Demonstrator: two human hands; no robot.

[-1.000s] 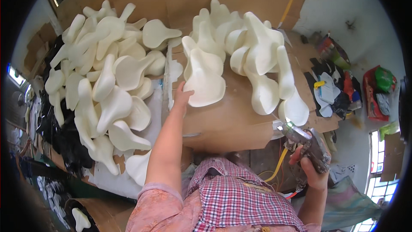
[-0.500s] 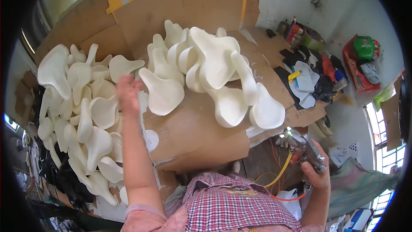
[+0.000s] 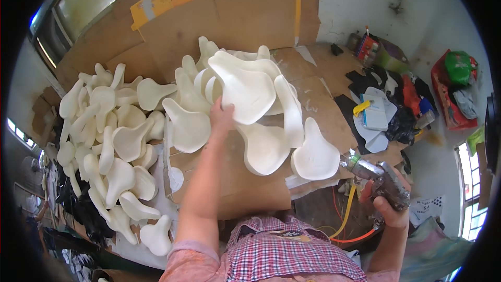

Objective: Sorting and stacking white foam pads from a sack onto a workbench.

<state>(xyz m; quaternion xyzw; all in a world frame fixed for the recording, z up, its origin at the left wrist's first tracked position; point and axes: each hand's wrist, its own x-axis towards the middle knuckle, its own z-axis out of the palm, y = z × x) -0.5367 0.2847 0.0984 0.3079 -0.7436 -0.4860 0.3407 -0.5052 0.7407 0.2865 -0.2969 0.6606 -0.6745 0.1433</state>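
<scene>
My left hand [image 3: 221,119] grips the lower left edge of a large cream-white foam saddle pad [image 3: 248,86] on top of a pile; its fingers are partly hidden behind the pad. More foam saddle pads stand around it: one wide pad [image 3: 186,127] left of my hand, one [image 3: 266,149] below the gripped pad, one narrow pad on edge [image 3: 288,109], and one [image 3: 315,154] near the board's front edge. At the right, my right hand [image 3: 390,206] is closed around the handle of a metal spray gun [image 3: 381,175], its nozzle toward the pads. An orange hose [image 3: 355,239] runs to its handle.
A big heap of foam saddle pads [image 3: 117,136] fills the left side. Brown cardboard [image 3: 229,193] covers the table and stands up behind. Dark scraps, a notepad [image 3: 376,113] and a yellow cutter [image 3: 361,107] lie at right. A yellow hose [image 3: 344,214] hangs by the front edge.
My left hand has moved right from the left heap to the top pad and taken hold of it. That pad has shifted and turned. The spray gun stays in my right hand.
</scene>
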